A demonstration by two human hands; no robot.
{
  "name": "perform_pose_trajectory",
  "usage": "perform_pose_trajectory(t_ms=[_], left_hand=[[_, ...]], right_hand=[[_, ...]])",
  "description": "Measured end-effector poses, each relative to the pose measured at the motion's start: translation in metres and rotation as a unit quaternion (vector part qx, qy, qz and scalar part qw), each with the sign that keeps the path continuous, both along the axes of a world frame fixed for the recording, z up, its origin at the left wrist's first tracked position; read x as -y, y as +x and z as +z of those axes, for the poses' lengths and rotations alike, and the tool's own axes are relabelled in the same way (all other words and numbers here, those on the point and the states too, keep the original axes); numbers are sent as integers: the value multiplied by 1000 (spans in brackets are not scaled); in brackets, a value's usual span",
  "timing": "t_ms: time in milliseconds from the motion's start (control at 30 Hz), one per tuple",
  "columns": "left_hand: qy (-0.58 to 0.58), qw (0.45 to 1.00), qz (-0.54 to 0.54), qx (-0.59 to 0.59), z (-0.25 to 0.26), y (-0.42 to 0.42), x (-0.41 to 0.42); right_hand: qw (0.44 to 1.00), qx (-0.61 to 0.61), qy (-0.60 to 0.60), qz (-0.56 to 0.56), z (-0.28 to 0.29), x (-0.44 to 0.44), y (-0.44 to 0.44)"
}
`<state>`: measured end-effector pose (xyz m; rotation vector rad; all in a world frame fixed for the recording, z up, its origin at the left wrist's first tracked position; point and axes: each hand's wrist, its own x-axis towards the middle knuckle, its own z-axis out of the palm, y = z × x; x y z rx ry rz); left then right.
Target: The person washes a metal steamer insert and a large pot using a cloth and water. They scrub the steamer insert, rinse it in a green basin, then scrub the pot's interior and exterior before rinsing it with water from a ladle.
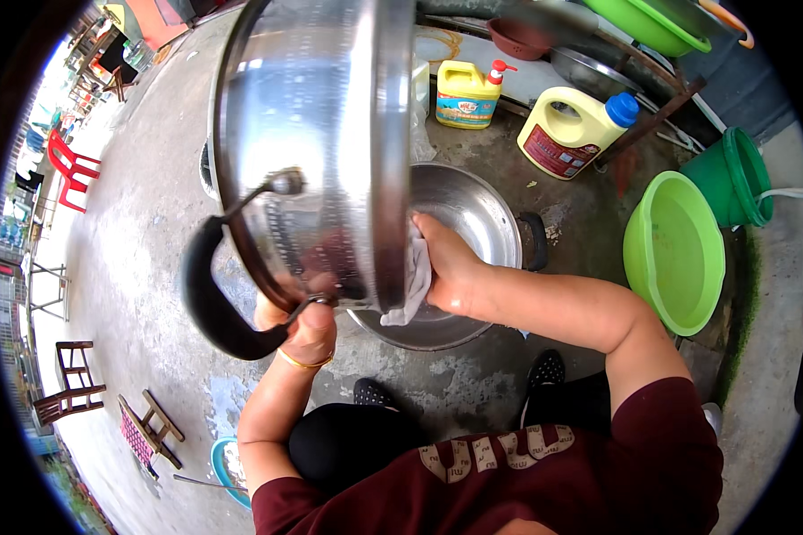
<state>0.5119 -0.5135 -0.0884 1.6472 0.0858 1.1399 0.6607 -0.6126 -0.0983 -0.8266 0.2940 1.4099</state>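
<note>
A large stainless steel pot (314, 134) with a black side handle (204, 287) is held up on its side in front of me. My left hand (304, 328) grips its lower edge beside the handle. Against the pot's right end, my right hand (445, 261) presses a pale cloth (415, 277); the far side of the cloth is hidden behind the rim. Below, on the concrete floor, rests a wide steel pan (502, 227) with a black handle, partly covered by the pot and my right hand.
A yellow pump bottle (465, 100) and a yellow jug with a blue cap (562, 137) stand beyond the pan. At right are a light green basin (676, 254) and a green bucket (729, 180). Left lie a small wooden stool (150, 428) and a blue bowl (221, 461).
</note>
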Motion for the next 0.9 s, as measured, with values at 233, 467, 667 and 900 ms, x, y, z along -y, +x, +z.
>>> perform_pose_trajectory(t_ms=[233,467,667,900], left_hand=[[418,891,-22,-178,20,34,-7],[512,833,-43,-204,1,32,-6],[518,836,-9,-182,16,42,-6],[627,744,-86,-213,31,55,4]], right_hand=[[989,46,67,121,36,57,21],[950,311,18,17,23,117,105],[834,485,-18,262,-31,116,82],[931,349,79,71,37,145,139]])
